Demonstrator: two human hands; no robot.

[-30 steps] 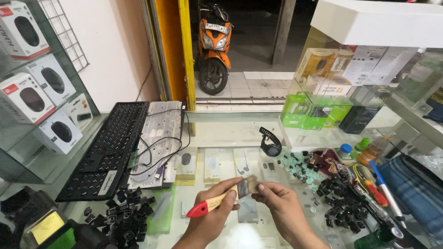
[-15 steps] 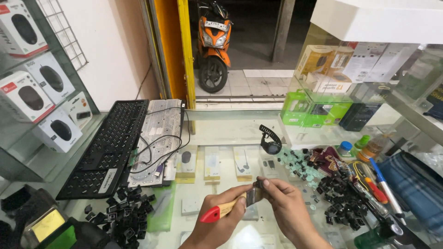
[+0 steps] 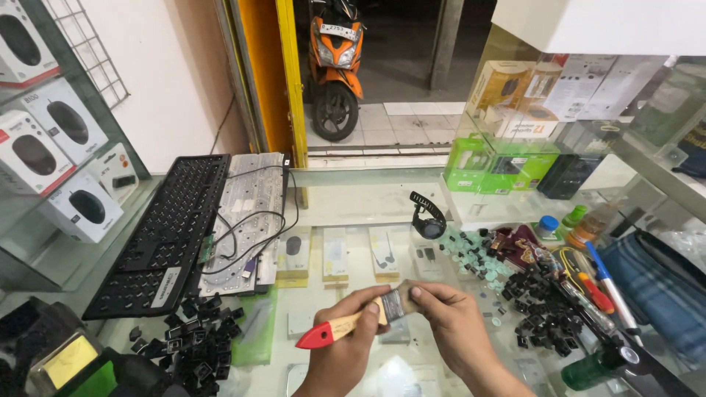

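Glass makes up the tabletop (image 3: 353, 195) of this small shop counter, with a doorway and a parked orange scooter (image 3: 336, 62) beyond it. Above its near edge, the left hand (image 3: 351, 345) wraps its fingers (image 3: 368, 307) around the wooden handle of a brush (image 3: 353, 321), red tip pointing down and left, while the right hand (image 3: 448, 323) pinches the bristle end between thumb and fingertips; whether a small part sits hidden under those fingertips I cannot tell. Outward from the hands lie two heaps of loose black keycaps, one pile (image 3: 187, 342) to the left and another (image 3: 540, 298) to the right, with pale rubber domes (image 3: 471, 254) scattered beside it. Farther left rest a stripped black keyboard frame (image 3: 165, 228) and its grey membrane sheet (image 3: 246, 220) with trailing wires. A black wristwatch (image 3: 428, 215) stands near the middle, and screwdrivers (image 3: 588, 283) lie at the right. Boxed mice (image 3: 44, 140) fill the shelf on the left. Judging by this, the keyboard is already taken apart and the caps are off; the brushing seems to be in hand, and nothing looks refitted yet.
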